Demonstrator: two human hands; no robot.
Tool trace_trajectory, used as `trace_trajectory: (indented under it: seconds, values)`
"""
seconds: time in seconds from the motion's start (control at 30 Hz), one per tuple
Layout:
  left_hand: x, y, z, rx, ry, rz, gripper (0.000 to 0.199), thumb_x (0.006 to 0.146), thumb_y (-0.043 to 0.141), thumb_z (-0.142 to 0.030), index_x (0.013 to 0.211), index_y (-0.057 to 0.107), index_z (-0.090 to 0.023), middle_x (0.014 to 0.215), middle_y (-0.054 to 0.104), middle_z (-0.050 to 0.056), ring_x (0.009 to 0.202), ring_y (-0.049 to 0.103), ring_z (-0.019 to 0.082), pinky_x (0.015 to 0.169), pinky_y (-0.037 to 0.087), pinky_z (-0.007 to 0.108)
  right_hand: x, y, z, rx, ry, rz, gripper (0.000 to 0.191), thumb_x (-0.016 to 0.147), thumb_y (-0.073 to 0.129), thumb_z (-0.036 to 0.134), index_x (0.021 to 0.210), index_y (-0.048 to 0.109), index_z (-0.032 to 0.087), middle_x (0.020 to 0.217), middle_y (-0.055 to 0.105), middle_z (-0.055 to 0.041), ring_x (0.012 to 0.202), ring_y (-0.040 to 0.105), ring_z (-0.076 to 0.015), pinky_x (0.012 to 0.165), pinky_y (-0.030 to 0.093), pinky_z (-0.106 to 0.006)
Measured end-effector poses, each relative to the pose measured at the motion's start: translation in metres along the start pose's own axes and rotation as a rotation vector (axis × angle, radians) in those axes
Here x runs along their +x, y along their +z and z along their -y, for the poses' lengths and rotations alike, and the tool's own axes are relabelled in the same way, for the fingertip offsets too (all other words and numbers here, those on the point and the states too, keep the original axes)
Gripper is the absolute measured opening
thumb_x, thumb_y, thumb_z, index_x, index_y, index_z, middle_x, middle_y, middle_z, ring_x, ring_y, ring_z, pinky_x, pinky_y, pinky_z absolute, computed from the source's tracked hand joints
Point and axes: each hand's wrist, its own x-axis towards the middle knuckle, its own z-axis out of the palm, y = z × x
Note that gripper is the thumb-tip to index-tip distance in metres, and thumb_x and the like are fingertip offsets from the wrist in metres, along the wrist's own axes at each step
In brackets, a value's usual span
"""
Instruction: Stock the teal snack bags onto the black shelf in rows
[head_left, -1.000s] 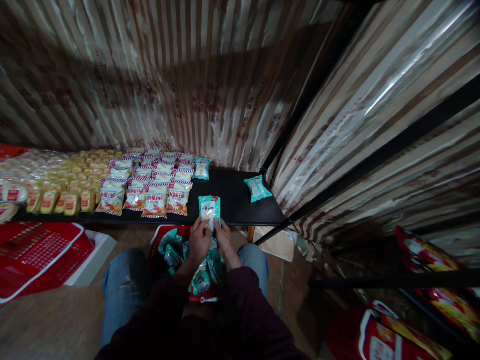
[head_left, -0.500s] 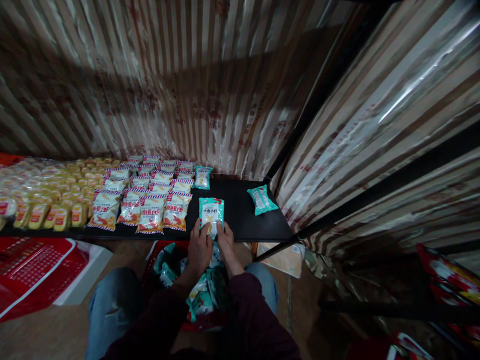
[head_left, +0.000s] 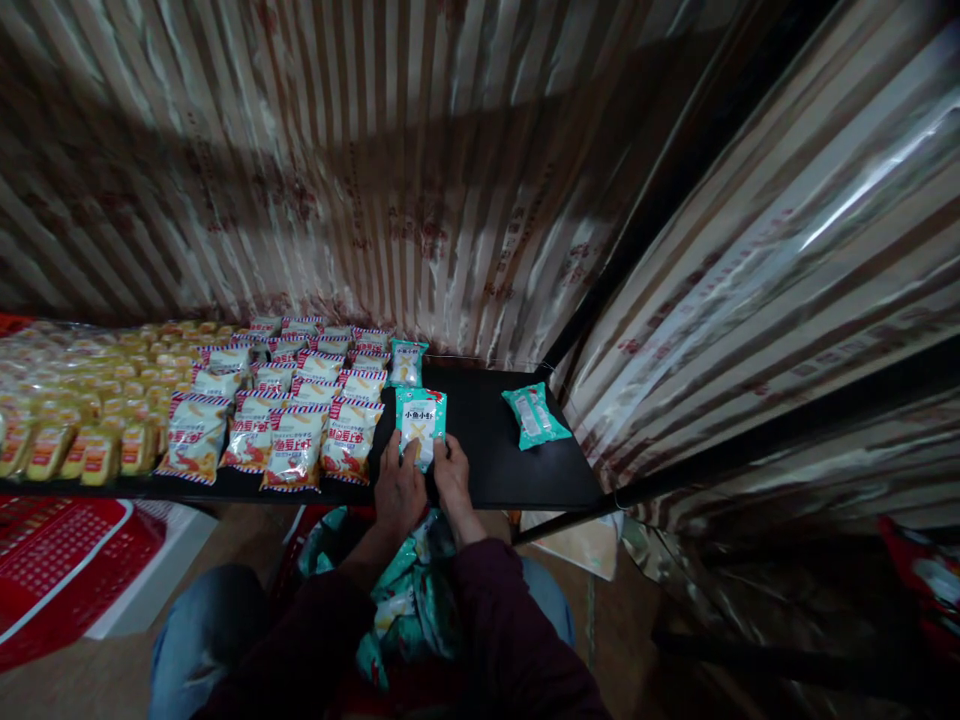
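Note:
Between both hands is a teal and white snack bag (head_left: 421,420), its printed front facing up over the black shelf (head_left: 480,440). My left hand (head_left: 400,485) grips its lower left side, and my right hand (head_left: 453,482) grips the lower right edge. Just behind it, another teal snack bag (head_left: 407,363) stands beside rows of white and red snack bags (head_left: 292,445). A third teal bag (head_left: 535,415) lies at the shelf's right end, back side showing. Below my forearms, a red basket (head_left: 296,530) holds several more teal bags (head_left: 397,600).
Yellow packaged cakes (head_left: 97,450) crowd the shelf's left part. A red plastic basket (head_left: 67,565) is at the lower left, beside a white box (head_left: 161,570). A dark metal post (head_left: 652,495) slants along the right. Striped sheeting (head_left: 450,200) hangs behind the shelf.
The held teal bag has moved slightly farther in over the shelf, nearer the teal bag behind it, with both hands still on it. The camera view has shifted a little.

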Motion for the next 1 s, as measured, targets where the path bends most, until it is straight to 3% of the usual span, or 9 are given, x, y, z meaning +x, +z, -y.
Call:
trace_trajectory:
  seconds: [0.3,0.63,1.0]
  values:
    - [0.021,0.016,0.011,0.048,0.026,-0.026,0.044,0.084,0.044,-0.011,0.126,0.053,-0.016,0.142,0.044,0.017,0.13,0.044,0.03,0.101,0.047,0.047,0.022,0.013,0.0,-0.098,-0.086,-0.019,0.038,0.084,0.045,0.04,0.11,0.062,0.018,0.103,0.071,-0.008,0.086,0.066,-0.0187,0.076,0.05,-0.027]
    - [0.041,0.025,0.014,0.102,0.062,0.054,0.052,0.081,0.044,-0.006,0.133,0.047,-0.011,0.148,0.038,0.019,0.143,0.026,0.031,0.112,0.037,0.048,0.055,0.03,0.012,-0.179,-0.064,-0.073,0.037,0.085,0.043,0.037,0.108,0.063,0.016,0.1,0.071,-0.0101,0.087,0.066,-0.0207,0.078,0.05,-0.03]
    - [0.054,0.045,0.024,0.1,0.035,0.068,0.054,0.081,0.042,-0.004,0.135,0.045,-0.006,0.148,0.037,0.022,0.145,0.02,0.031,0.114,0.033,0.049,0.084,0.049,0.019,-0.2,-0.095,-0.059,0.035,0.086,0.042,0.035,0.108,0.064,0.018,0.099,0.072,-0.0084,0.086,0.065,-0.0189,0.077,0.049,-0.027]
